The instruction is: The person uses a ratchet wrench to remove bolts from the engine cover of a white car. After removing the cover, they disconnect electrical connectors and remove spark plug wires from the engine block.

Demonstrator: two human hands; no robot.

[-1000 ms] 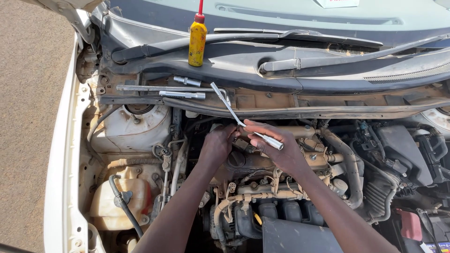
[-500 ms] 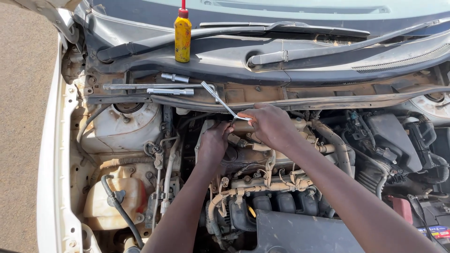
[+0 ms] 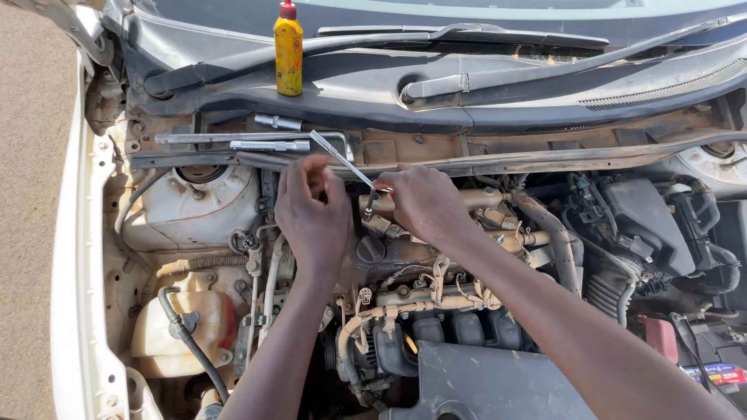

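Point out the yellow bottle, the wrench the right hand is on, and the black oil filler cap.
yellow bottle (image 3: pixel 289 58): head view, middle of its yellow body.
wrench (image 3: pixel 342 161): head view, bare metal shaft above the right hand (image 3: pixel 424 204).
black oil filler cap (image 3: pixel 371 249): head view, centre of its round top.

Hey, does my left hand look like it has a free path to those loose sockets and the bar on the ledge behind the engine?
Probably yes. The left hand sits just below the metal bar and sockets on the ledge, with nothing between them; the right hand holds the slim wrench off to the side.
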